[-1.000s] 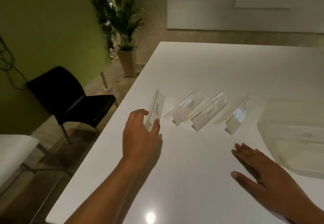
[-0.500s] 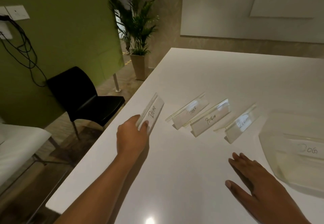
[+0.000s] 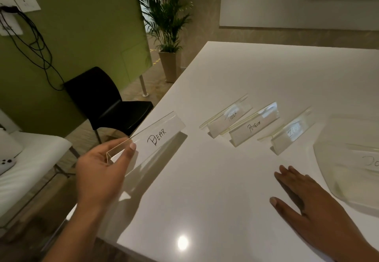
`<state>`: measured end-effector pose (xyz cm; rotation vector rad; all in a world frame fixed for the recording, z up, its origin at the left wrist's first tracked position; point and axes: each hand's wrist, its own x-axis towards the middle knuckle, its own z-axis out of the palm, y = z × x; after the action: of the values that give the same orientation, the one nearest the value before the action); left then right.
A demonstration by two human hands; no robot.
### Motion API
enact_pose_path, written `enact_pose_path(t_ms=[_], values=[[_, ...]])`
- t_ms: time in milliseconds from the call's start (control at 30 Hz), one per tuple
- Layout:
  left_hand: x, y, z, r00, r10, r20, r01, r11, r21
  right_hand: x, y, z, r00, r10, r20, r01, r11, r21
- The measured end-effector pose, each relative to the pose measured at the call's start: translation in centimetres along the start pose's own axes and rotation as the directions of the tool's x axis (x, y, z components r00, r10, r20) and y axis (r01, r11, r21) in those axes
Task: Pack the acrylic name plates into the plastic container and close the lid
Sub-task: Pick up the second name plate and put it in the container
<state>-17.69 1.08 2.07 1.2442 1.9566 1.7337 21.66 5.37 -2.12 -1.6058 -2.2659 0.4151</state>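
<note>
My left hand (image 3: 100, 171) grips one end of a clear acrylic name plate marked "Bear" (image 3: 158, 136) and holds it lifted above the table's left edge. Three more plates stand on the white table (image 3: 205, 200): "Tiger" (image 3: 227, 118), "Penguin" (image 3: 254, 127) and one with a blurred label (image 3: 291, 134). The clear plastic container (image 3: 344, 159) sits at the right edge of view, with a labelled plate inside it. My right hand (image 3: 313, 206) lies flat on the table, fingers spread, just left of the container and holding nothing.
A black chair (image 3: 104, 102) stands off the table's left side, a white bench (image 3: 24, 163) nearer me. A potted palm (image 3: 166, 36) is by the far wall. Cables hang on the green wall (image 3: 30, 42).
My left hand has lifted the "Bear" plate off the table and drawn it left and toward me, turning its label to face me. My right hand stays flat on the table.
</note>
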Motion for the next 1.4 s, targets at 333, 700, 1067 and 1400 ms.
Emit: enact_pose_path(t_ms=[333,700,1067,1400], values=[[-2.0,1.3,-1.2,0.896,-0.017,0.445,0.066,0.993,-0.095,-0.8,-2.0,-1.9,0.988,0.021,-0.152,0.046,0.904,0.426],[-3.8,3.6,3.0,0.732,0.106,0.673,0.098,0.961,-0.258,-2.8,-2.1,-2.3,0.99,0.068,0.123,-0.14,0.392,0.909],[-4.9,7.3,9.2,0.679,0.228,0.698,0.167,0.878,-0.448,-5.3,-2.0,-6.4,0.985,0.134,-0.111,0.067,0.295,0.953],[-5.3,11.1,11.3,0.711,0.171,0.682,0.355,0.75,-0.558,-4.3,-2.0,-7.3,0.891,0.33,-0.313,0.271,0.167,0.948]])
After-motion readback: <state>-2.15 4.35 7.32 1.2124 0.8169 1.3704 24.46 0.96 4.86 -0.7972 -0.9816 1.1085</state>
